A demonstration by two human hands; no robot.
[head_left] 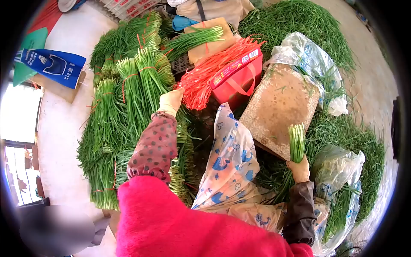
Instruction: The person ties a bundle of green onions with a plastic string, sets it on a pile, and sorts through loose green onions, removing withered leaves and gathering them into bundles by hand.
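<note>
My left hand (171, 102), in a pale glove, reaches to the left end of a pile of red ties (199, 88); its fingers are closed on the tie ends. The ties lie over a red bag (239, 83). In my right hand (299, 169), also gloved, a bunch of green stalks (296, 143) stands upright, its pale cut ends pointing up. A patterned board (280, 109) lies just beyond that bunch. Tied green bundles (137, 81) are stacked to the left of my left hand.
Loose green stalks (299, 25) are heaped at the back right and along the right side. Clear plastic bags (338, 171) lie among them. A tied bundle (192, 41) rests on a cardboard piece (218, 47) at the back. A blue bag (53, 66) is at the left.
</note>
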